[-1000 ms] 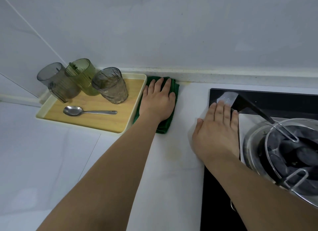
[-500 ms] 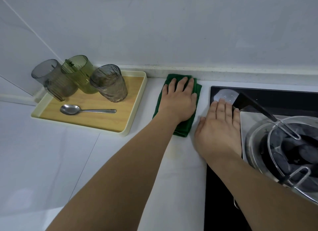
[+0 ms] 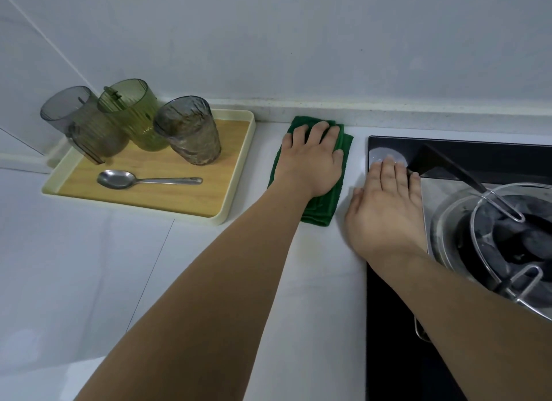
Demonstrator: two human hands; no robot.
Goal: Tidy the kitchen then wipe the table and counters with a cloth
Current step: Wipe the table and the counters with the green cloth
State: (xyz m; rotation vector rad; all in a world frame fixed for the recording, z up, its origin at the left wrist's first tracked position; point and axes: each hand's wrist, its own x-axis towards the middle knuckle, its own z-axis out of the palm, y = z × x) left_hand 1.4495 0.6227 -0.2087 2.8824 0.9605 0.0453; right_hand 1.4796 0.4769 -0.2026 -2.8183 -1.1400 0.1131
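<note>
Since the earlier frames the green cloth (image 3: 316, 167) slides right, off the tray's edge toward the cooktop; right hand barely shifts. Left hand (image 3: 310, 158): fingers straight and close together, flat on the cloth, pressing it down; thumb side hidden. Cloth is folded, lying on the white counter (image 3: 209, 281) at the far edge against the wall lip, between the tray (image 3: 236, 197) on the left and the black cooktop (image 3: 388, 326) on the right, apart from both. Right hand (image 3: 385, 209): fingers straight, loosely together, thumb out, palm flat across the counter and cooktop edge, fingertips on the glass; holds nothing.

Tray carries three upside-looking tumblers (image 3: 188, 131) and a spoon (image 3: 143, 179). Pot (image 3: 493, 236) with a wire rack sits just right of the right hand.

Step, judged: wiping the counter strip, midway.

Risks: a wide return stroke left could knock the tray and topple the tumblers. A stroke right runs into the bracing hand. A faint yellowish stain (image 3: 310, 248) nearer than the cloth may be missed if strokes stay at the far edge.
</note>
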